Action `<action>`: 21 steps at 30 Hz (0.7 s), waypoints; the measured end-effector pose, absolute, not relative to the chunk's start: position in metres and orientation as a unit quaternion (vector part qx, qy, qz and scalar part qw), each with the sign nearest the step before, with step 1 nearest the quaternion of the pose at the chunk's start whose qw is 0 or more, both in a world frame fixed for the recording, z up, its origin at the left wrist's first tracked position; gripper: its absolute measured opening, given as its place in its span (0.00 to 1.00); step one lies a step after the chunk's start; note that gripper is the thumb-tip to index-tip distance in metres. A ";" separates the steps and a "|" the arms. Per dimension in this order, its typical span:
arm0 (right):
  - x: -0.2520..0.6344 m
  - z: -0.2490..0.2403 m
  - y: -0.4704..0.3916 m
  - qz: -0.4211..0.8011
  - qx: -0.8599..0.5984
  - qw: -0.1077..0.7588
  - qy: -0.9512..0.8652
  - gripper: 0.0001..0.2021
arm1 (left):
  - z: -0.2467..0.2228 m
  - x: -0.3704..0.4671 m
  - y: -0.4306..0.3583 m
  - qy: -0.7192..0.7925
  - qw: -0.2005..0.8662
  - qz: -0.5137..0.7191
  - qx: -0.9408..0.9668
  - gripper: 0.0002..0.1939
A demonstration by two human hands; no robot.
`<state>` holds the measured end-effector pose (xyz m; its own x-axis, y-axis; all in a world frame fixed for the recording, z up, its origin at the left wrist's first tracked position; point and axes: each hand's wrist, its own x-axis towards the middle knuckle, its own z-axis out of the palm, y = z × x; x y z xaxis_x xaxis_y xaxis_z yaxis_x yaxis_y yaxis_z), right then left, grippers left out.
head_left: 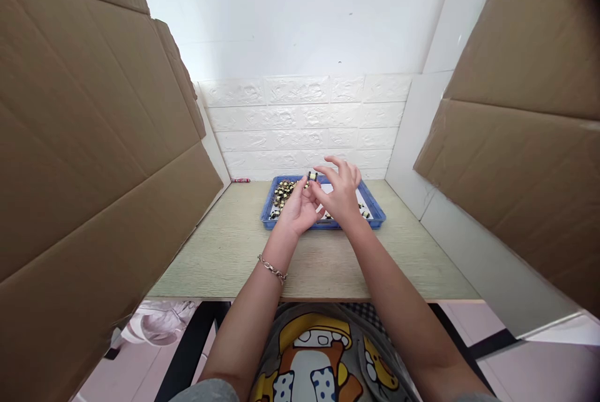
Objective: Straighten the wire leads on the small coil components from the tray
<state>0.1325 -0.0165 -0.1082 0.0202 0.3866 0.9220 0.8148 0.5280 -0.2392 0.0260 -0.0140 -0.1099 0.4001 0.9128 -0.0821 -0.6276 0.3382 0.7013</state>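
Observation:
A small black and yellow part (312, 175) is held up above the blue tray, between the fingertips of both hands. My left hand (300, 207), with a chain bracelet at the wrist, pinches it from the left side, palm turned up. From the right, my right hand (341, 192) has its thumb and index finger at the part, its other fingers raised and curved. Many similar parts (284, 191) are heaped in the left of the blue tray (379, 213). A few more lie on white paper in the tray's right side, partly hidden by my hands.
The tray rests on a pale wooden table (225, 246) against a white brick-patterned wall (281, 119). A red marker-like stick (240, 180) lies at the back left. Large cardboard panels (94, 108) flank both sides.

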 end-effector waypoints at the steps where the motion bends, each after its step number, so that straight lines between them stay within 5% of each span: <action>1: 0.133 -0.108 -0.017 -0.188 -0.448 0.557 -0.674 0.11 | -0.110 0.026 -0.014 0.237 0.786 0.491 0.291 0.16; 21: 0.136 -0.105 -0.020 -0.165 -0.445 0.573 -0.668 0.10 | -0.105 0.019 -0.014 0.227 0.795 0.510 0.238 0.14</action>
<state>0.1360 -0.0195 -0.1051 0.0528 0.4059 0.9124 0.7839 0.5492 -0.2897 0.0191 -0.0140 -0.1052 0.3764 0.9188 -0.1187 -0.7024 0.3666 0.6101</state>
